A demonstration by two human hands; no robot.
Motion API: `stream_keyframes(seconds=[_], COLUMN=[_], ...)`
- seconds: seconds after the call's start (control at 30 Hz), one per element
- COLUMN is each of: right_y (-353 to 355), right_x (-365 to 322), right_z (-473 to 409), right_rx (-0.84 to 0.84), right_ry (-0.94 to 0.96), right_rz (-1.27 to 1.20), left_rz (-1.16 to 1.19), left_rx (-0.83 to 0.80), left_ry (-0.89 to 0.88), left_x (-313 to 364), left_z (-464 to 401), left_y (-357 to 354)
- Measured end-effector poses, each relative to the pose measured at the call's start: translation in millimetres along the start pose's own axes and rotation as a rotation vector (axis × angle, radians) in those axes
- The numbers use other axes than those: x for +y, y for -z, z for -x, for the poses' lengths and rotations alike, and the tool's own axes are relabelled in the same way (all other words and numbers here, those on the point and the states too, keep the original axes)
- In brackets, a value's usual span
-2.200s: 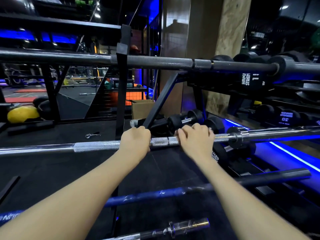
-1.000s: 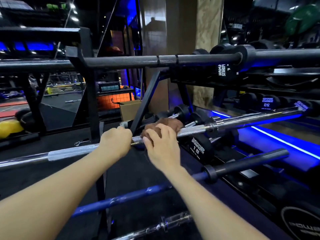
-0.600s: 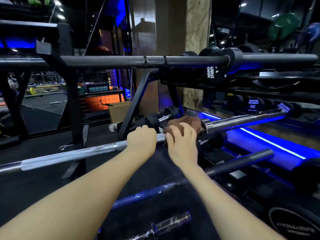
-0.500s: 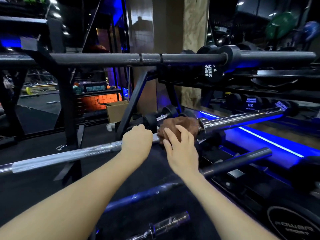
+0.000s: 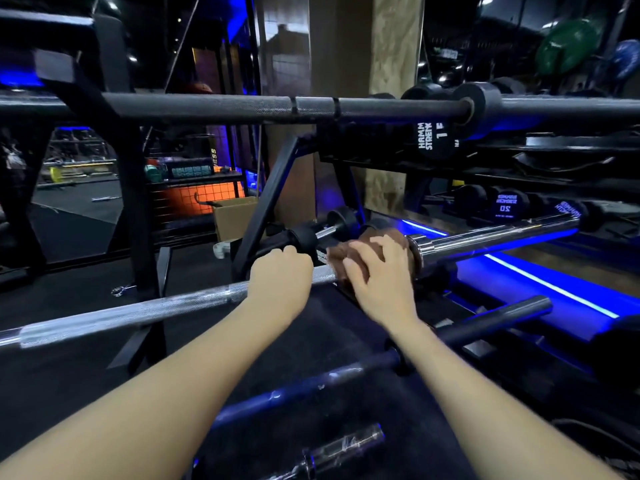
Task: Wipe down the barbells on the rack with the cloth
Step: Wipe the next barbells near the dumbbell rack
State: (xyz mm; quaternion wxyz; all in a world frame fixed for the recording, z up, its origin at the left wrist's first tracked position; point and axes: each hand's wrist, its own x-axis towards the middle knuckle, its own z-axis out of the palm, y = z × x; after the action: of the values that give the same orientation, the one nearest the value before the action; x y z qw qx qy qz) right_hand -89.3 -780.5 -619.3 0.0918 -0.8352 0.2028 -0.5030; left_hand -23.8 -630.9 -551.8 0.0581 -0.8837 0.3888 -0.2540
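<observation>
The right hand (image 5: 377,271) is now pressing the brown cloth (image 5: 346,254) around the silver barbell (image 5: 138,311), having slid it up against the collar (image 5: 415,251), fingers curled over it. The left hand (image 5: 280,277) is still gripping the bar just beside the cloth, so this shaft is probably almost wiped.

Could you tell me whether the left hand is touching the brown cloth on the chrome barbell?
Apart. The head view shows the left hand gripping the chrome barbell, with bare bar between it and the brown cloth.
</observation>
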Motion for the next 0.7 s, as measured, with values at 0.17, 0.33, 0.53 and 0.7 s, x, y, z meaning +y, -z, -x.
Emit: stream_keyframes(seconds=[0.17, 0.33, 0.53, 0.7], right_y=[-1, 0, 9, 11], right_x=[1, 7, -15, -32], right_z=[-3, -46, 3, 41], right_rx=[-0.083, -0.306, -0.153, -0.091], right_ry=[-0.005, -0.129, -0.186, -0.132], right_rz=[0.078, 0.177, -0.082, -0.039], left_rz=[0.008, 0.051, 0.112, 0.063], left_rx=[0.011, 0.004, -0.010, 0.008], left_ry=[-0.012, -0.007, -0.012, -0.012], left_x=[-3, -7, -7, -6], left_z=[2, 1, 3, 1], left_y=[-2, -1, 5, 2])
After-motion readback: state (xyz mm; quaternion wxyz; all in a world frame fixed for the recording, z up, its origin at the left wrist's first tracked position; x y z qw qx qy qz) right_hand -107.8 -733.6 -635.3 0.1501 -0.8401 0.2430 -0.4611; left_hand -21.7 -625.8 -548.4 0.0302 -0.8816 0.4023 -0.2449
